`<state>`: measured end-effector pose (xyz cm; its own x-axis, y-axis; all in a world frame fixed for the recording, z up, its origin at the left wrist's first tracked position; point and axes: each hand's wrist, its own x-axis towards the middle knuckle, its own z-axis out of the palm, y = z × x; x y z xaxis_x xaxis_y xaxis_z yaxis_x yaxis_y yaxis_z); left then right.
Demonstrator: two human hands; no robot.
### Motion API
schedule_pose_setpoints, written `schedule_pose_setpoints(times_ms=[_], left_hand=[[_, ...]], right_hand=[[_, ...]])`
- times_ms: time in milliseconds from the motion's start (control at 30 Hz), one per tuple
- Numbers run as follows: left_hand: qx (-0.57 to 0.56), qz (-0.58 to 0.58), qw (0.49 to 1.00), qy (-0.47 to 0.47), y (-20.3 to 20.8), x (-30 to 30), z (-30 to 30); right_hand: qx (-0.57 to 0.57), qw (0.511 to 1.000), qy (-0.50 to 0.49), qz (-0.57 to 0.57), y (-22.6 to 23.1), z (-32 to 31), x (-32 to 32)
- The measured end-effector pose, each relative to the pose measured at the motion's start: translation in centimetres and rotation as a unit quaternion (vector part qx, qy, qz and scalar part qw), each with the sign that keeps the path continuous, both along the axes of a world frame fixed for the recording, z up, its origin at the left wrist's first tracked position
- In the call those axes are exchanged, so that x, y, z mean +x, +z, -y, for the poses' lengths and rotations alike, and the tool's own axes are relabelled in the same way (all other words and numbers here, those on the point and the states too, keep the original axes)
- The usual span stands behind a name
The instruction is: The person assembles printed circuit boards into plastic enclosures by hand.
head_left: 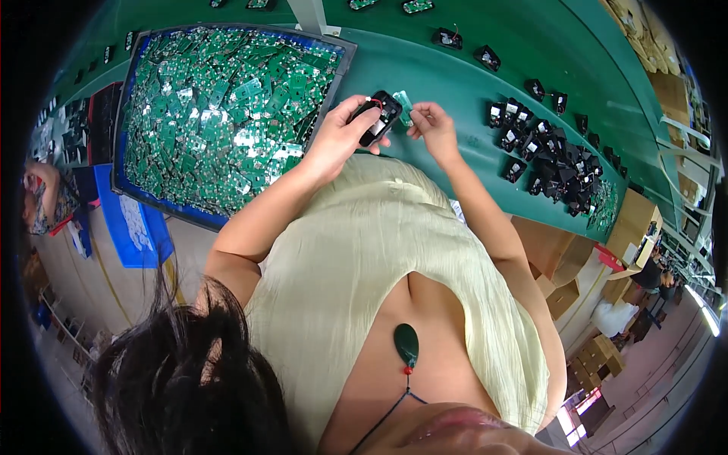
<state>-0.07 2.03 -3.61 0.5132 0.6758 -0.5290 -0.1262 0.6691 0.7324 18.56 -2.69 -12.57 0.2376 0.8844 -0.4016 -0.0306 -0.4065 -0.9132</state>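
Note:
My left hand [341,136] is closed round a small black plastic housing [383,117], its open side facing up and a bit of red wire at its upper edge. The thumb lies across the housing. Just to the right, my right hand [434,129] pinches a small green circuit board [403,106] between thumb and fingertips. The board is close against the right side of the housing; whether they touch I cannot tell. Both hands are above the green table top [379,64].
A large dark-rimmed tray [347,64] heaped with green circuit boards stands on the left. To the right lies a pile of black housings [557,163], with more boards [604,205] beyond. Single housings line the far side. Cardboard boxes [633,227] stand at the right; another person [49,193] is far left.

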Motion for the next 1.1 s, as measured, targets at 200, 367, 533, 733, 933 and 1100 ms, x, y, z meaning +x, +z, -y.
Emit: schedule_pose_setpoints(times_ms=[200,367,533,733,933,1100], left_hand=[[0.049,0.013,0.999,-0.001,1.6,-0.1,0.6],[0.041,0.065,0.997,0.012,3.4,-0.7,0.2],[0.081,0.086,0.992,-0.041,4.4,-0.3,0.4],[0.11,0.092,0.99,-0.019,5.1,0.0,1.1],[0.271,0.084,0.946,-0.157,3.8,0.0,1.3],[0.138,0.077,0.987,-0.033,4.1,0.7,1.5]], right_hand=[[0.055,0.995,-0.01,-0.086,8.1,1.1,-1.3],[0.138,0.986,-0.029,-0.086,11.1,1.9,-1.7],[0.16,0.986,-0.015,-0.044,12.0,2.8,-1.7],[0.165,0.986,-0.023,-0.033,13.4,3.3,-1.7],[0.012,0.977,0.008,-0.212,13.5,2.9,0.1],[0.061,0.95,-0.056,-0.3,13.8,2.6,-1.8]])
